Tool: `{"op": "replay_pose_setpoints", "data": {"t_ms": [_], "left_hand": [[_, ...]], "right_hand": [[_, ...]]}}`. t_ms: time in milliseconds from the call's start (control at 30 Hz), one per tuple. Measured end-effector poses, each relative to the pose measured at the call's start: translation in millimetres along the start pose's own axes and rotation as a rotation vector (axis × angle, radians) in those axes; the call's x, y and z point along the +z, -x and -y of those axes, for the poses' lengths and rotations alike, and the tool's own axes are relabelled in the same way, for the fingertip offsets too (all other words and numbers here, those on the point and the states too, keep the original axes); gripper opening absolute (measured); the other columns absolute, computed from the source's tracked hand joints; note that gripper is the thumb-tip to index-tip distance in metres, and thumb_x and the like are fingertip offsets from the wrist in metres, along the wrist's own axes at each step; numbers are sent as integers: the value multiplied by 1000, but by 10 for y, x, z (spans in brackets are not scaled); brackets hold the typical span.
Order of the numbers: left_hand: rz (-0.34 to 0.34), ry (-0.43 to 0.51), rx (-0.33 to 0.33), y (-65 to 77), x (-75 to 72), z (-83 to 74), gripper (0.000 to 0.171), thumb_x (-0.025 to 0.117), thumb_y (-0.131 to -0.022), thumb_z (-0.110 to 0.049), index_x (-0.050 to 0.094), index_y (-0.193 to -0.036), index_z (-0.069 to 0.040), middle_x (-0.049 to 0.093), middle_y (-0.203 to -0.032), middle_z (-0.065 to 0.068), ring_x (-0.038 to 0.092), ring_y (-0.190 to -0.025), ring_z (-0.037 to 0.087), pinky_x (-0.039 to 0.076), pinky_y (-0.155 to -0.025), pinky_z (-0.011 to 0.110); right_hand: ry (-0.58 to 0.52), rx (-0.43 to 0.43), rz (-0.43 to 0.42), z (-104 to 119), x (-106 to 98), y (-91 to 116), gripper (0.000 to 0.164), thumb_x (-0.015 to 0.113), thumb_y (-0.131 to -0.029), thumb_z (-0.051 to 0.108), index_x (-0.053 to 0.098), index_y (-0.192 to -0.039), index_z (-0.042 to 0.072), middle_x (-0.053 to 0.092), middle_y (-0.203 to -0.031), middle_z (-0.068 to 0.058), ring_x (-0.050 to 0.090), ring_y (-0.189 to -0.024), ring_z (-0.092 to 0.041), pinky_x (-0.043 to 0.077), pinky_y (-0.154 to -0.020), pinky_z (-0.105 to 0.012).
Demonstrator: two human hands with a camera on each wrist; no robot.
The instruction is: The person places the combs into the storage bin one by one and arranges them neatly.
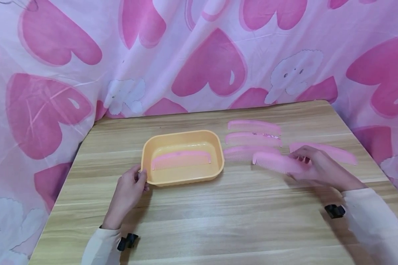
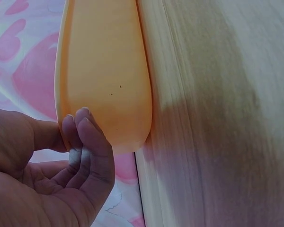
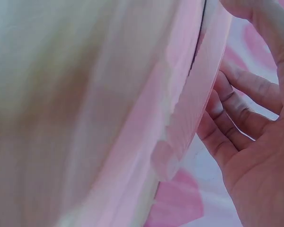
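One pink comb (image 1: 182, 159) lies in one orange tray (image 1: 185, 180); left hand (image 1: 127, 189), fingers pinching its rim; right hand (image 1: 316, 165), fingers pinching a second comb (image 1: 273, 162). Four combs (image 1: 252, 139) lie on the bench (image 1: 219, 221).

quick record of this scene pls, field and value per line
left hand: pinches the near-left corner of the orange plastic tray
right hand: holds a pink comb
inside tray: another pink comb
combs on table: three pink combs right of the tray, a fourth pink comb farther right
surface: wood-grain table
backdrop: pink heart-print cloth
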State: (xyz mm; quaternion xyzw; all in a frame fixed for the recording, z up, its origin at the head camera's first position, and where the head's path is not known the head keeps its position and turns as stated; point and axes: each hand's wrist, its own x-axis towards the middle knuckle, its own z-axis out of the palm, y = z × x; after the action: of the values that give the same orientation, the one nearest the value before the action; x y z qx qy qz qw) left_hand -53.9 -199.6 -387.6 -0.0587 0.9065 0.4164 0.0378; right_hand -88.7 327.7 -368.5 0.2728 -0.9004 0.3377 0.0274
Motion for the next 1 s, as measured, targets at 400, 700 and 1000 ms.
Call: {"op": "replay_pose_setpoints", "data": {"t_ms": [400,700,1000], "left_hand": [[-7,9,-3,-10,7,2,29,45,-107,-13,60,-126,1,61,-75,9,63,-66,18,50,-56,25],[-4,12,-5,-6,-2,-3,30,45,-106,-13,60,-128,2,61,-75,8,62,-65,18,49,-56,25],[-5,20,-12,-2,2,-8,30,45,-106,-13,60,-128,2,61,-74,8,62,-65,18,49,-56,25]], "right_hand": [[96,-24,41,-110,139,-540,46,91,-70,17,70,-108,-1,67,-96,-8,58,-85,-16,48,-71,-27],[86,50,147,239,223,-1058,52,91,-74,26,71,-115,0,69,-105,-9,59,-91,-21,51,-76,-40],[25,-72,180,520,478,-1563,48,92,-70,27,73,-108,5,70,-103,-4,59,-89,-20,50,-77,-38]]}}
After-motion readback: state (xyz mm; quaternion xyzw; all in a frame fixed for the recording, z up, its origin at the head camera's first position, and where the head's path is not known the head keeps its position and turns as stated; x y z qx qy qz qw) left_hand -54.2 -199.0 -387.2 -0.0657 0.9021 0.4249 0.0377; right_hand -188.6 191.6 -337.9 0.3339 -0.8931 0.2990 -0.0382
